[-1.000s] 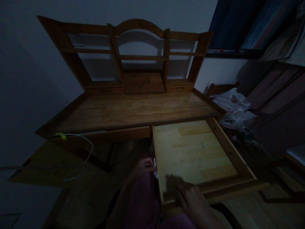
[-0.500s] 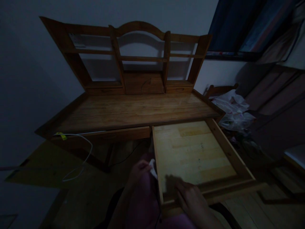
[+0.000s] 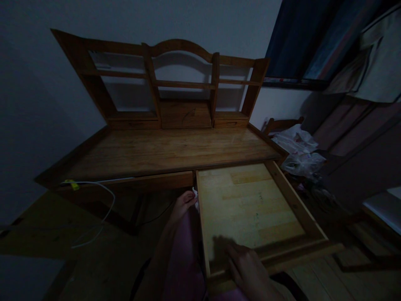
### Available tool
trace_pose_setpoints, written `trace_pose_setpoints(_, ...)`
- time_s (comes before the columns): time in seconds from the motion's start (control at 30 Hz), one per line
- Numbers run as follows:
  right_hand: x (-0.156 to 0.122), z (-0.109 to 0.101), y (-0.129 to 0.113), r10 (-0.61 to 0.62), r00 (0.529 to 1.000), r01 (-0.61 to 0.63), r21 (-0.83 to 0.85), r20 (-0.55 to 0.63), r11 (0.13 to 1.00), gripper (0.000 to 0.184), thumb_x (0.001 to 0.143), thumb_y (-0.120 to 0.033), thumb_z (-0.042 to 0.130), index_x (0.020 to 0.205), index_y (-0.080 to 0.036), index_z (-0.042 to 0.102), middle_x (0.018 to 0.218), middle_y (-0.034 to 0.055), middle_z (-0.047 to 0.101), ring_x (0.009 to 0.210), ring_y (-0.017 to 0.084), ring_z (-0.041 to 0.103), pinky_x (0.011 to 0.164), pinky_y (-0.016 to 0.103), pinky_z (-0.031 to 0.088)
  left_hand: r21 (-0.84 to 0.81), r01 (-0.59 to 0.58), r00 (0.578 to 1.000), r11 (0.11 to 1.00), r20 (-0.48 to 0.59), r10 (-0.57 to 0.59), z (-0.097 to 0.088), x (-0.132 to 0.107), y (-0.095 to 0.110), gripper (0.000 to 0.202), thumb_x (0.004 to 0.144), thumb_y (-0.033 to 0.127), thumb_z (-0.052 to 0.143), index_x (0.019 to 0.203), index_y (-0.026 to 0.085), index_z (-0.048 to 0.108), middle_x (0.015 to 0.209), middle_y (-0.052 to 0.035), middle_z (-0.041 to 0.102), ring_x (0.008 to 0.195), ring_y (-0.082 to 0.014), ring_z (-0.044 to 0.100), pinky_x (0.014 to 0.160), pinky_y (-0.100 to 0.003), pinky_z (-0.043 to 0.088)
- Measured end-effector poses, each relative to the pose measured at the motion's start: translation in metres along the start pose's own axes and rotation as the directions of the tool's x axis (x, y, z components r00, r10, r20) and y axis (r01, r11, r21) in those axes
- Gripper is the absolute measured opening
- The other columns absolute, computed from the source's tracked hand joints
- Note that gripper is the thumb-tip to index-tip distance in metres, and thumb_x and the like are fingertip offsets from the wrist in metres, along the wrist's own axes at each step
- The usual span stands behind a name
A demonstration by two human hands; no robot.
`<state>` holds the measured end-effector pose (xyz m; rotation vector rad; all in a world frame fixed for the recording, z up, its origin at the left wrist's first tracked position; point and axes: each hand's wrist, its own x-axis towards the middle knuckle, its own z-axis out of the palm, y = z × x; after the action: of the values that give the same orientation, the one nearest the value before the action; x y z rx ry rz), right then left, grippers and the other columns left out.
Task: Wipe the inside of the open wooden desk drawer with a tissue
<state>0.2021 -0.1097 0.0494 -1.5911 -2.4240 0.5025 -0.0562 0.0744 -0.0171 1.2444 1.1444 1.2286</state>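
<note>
A wooden drawer point(image 3: 234, 209) is pulled far out of the desk point(image 3: 175, 146), its pale bottom board showing. My left hand point(image 3: 184, 202) is closed on a crumpled white wipe point(image 3: 196, 198), cloth or tissue I cannot tell, against the outer left side of the drawer near the desk edge. At the drawer's front board, my right hand point(image 3: 247, 265) wraps over the top edge, fingers inside and casting a shadow on the bottom board.
A shelf hutch point(image 3: 184, 85) stands on the desk against the wall. From the left drawer point(image 3: 163, 180) hangs a white cable point(image 3: 111, 200) with a yellow tag point(image 3: 74, 184). Plastic bags point(image 3: 296, 140) sit on a chair point(image 3: 283, 122) at the right. The room is dim.
My left hand has moved with the white wipe along the drawer's left side, away from me toward the desk. My right hand keeps its hold on the front board. The view has shifted slightly.
</note>
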Motion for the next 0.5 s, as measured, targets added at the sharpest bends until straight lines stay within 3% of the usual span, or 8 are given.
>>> trace_pose_setpoints(0.13,0.000,0.002,0.002,-0.011,1.000,0.011,-0.028,0.004,1.000,0.032,0.091,-0.009,0.043,0.108,-0.021,0.067,0.099,0.0061,0.074,0.086,0.023,0.071,0.076,0.032,0.049,-0.107,0.084,0.984,0.991,0.163,-0.066,-0.003,-0.033,-0.007,0.030,0.076,0.040,0.081,0.091,0.017,0.069,0.095,-0.0059,0.072,0.094,-0.0215,0.068,0.091,-0.034,0.051)
trace_pose_setpoints(0.23,0.000,0.003,0.002,-0.015,1.000,0.015,-0.011,0.013,1.000,0.031,0.091,-0.009,0.043,0.108,-0.021,0.066,0.099,0.0061,0.073,0.085,0.022,0.071,0.076,0.032,0.049,-0.180,0.146,0.972,0.973,0.208,-0.108,-0.002,-0.051,-0.012,0.031,0.076,0.040,0.083,0.091,0.017,0.070,0.097,-0.0066,0.073,0.097,-0.0227,0.068,0.094,-0.035,0.050)
trace_pose_setpoints(0.4,0.002,-0.001,-0.001,0.005,1.000,-0.005,0.018,0.025,1.000,0.030,0.089,-0.007,0.043,0.102,-0.021,0.067,0.098,0.0062,0.072,0.085,0.022,0.070,0.075,0.032,0.049,-0.213,0.206,0.960,0.955,0.232,-0.155,0.004,-0.077,-0.020,0.034,0.073,0.040,0.086,0.092,0.017,0.071,0.097,-0.0087,0.074,0.099,-0.0256,0.069,0.095,-0.038,0.050)
trace_pose_setpoints(0.5,0.002,-0.004,-0.002,0.019,0.998,-0.020,0.019,0.052,1.000,0.031,0.089,-0.007,0.043,0.105,-0.020,0.067,0.100,0.0070,0.073,0.087,0.023,0.070,0.076,0.033,0.049,-0.232,0.174,0.983,0.957,0.103,-0.154,0.010,-0.082,-0.010,0.035,0.074,0.040,0.084,0.098,0.017,0.071,0.101,-0.0088,0.075,0.100,-0.0255,0.069,0.094,-0.038,0.051)
